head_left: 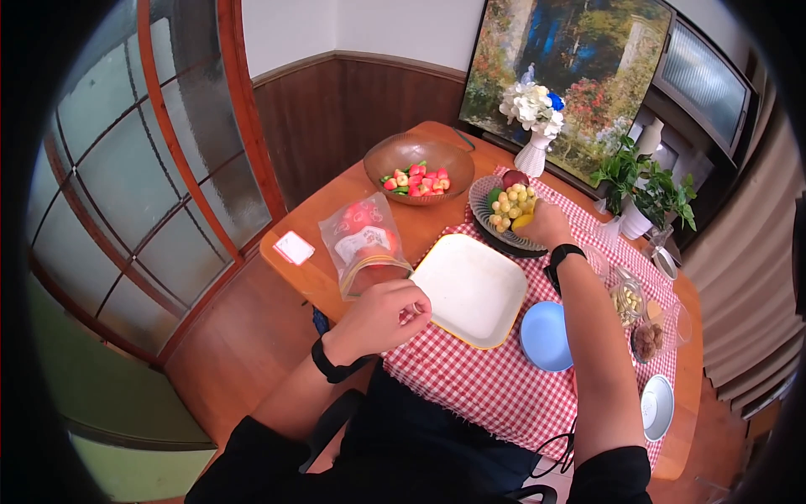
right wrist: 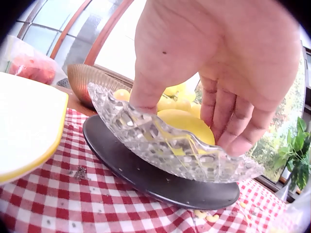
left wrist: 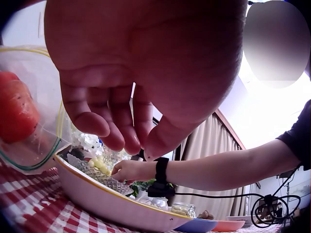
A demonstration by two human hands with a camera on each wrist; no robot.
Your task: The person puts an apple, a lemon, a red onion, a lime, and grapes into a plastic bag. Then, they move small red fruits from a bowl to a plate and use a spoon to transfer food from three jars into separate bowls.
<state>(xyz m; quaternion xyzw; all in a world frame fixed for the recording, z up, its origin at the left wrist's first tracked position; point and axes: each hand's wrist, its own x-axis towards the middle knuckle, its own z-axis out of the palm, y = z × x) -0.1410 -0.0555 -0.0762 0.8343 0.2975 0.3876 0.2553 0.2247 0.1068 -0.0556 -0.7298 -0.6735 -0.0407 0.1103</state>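
My right hand (head_left: 547,225) reaches into a cut-glass bowl (right wrist: 146,143), its thumb and fingers on either side of a smooth yellow fruit (right wrist: 187,127). Pale grapes (head_left: 510,204) lie beside that fruit, with a dark red fruit (head_left: 515,178) behind them. Under the bowl is a black plate (right wrist: 160,187). My left hand (head_left: 382,317) hovers near the front left corner of a white tray (head_left: 470,290), fingers loosely bent and holding nothing. Close to it, a clear zip bag (head_left: 363,235) contains red, round produce (left wrist: 17,109).
A brown bowl (head_left: 386,160) of small red fruits stands at the back left, near a white flower vase (head_left: 531,157). A blue bowl (head_left: 546,336) is right of the tray. Glass jars (head_left: 628,301) and a pale metal bowl (head_left: 657,409) line the right side of the checked cloth (head_left: 470,395).
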